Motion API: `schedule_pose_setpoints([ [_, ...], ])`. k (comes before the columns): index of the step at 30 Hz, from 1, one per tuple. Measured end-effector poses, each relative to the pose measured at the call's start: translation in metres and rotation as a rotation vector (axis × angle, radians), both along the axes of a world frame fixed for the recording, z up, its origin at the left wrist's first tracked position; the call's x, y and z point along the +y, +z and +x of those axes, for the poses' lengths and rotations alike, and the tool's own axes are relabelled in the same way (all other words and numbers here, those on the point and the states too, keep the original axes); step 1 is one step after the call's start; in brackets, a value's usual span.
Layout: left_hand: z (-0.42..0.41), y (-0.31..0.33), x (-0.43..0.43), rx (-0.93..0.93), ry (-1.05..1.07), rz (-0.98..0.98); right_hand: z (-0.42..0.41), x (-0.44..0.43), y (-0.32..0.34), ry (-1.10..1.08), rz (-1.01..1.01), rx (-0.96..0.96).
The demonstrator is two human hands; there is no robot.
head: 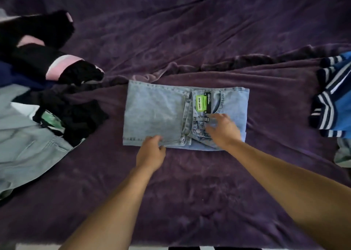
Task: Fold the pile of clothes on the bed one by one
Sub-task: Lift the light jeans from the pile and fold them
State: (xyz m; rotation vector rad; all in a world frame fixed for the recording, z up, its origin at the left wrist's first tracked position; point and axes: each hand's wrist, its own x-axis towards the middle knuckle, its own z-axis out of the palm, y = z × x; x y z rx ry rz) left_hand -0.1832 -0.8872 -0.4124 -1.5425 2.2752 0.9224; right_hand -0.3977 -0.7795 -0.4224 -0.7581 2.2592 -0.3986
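Observation:
A pair of light blue jeans (155,112) lies folded into a flat rectangle in the middle of the purple bed. A green tag (201,103) shows near its waistband. My left hand (151,152) pinches the near edge of the folded jeans. My right hand (223,130) rests flat with fingers spread on the waistband part, slightly blurred. A pile of unfolded clothes (47,90) sits at the left: black garments with pink bands, dark blue cloth, and another light denim piece (24,145).
The purple bedspread (190,31) is wrinkled, with a raised fold running behind the jeans. A blue garment with navy and white stripes (334,97) lies at the right edge. The bed's near edge runs along the bottom of the view.

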Motion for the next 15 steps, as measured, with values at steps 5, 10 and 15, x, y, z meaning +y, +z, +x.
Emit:
schedule_pose_setpoints([
  [5,-0.045,-0.023,0.000,0.158,-0.225,-0.150,-0.067,0.033,-0.020,-0.403,0.045,0.084],
  [10,-0.090,-0.063,0.022,0.279,-0.188,0.010,-0.071,0.037,-0.066,-0.620,-0.050,-0.157],
  [15,-0.089,-0.087,0.035,0.201,-0.399,-0.070,-0.072,0.054,-0.080,-0.724,-0.138,-0.206],
])
